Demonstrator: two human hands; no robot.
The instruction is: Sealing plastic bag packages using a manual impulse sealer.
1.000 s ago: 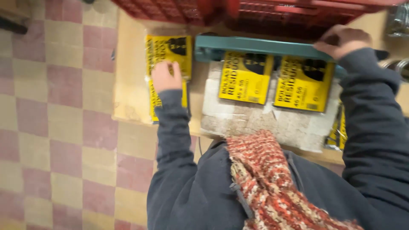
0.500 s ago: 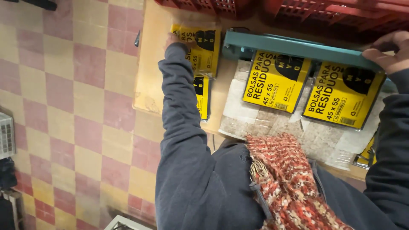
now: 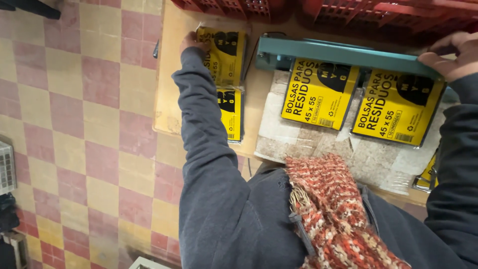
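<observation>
- Fingers of the left hand (image 3: 191, 42) lie flat against the far yellow packet (image 3: 224, 55) on the tabletop (image 3: 167, 107); its long axis runs toward the body.
- Right hand (image 3: 450, 57) curls over the teal sealer bar (image 3: 343, 54), with two packets (image 3: 318, 92) just beneath.

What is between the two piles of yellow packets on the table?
Just bare wooden table separates the small stack from the two big packets, seen in the head view.

small packing workshop: sealer bar (image 3: 343, 54), bagged yellow packs (image 3: 318, 93), red crates (image 3: 378, 10).
</observation>
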